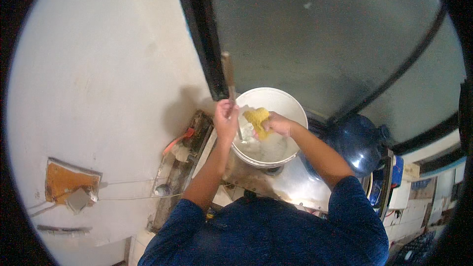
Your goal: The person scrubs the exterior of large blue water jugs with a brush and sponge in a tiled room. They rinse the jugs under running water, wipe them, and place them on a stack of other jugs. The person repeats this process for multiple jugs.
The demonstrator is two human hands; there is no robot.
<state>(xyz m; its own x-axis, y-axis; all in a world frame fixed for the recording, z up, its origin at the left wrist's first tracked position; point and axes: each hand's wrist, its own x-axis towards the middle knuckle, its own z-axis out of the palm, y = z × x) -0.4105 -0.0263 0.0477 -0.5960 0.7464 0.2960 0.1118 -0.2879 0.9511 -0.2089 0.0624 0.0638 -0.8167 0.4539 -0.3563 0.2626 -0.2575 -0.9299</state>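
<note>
My left hand (pixel 226 116) grips a long, slim utensil with a brown handle (pixel 228 70) at the left rim of a white plastic bucket (pixel 269 98). The handle points up and away from me. Its metal lower part (pixel 239 133) reaches down inside the bucket; blur hides what kind of tool it is. Over the bucket's opening, my right hand (pixel 279 123) holds a yellow sponge or cloth (pixel 258 120), close beside the metal part. Cloudy, foamy water (pixel 271 149) lies in the bucket below.
Under the bucket is a shiny metal tabletop (pixel 292 184). A large blue water jug (pixel 356 146) stands to the right. On the left, a worn wooden ledge (pixel 173 184) holds an orange-handled item (pixel 179 140) by the white wall (pixel 111 81). A dark panel (pixel 314 44) rises behind.
</note>
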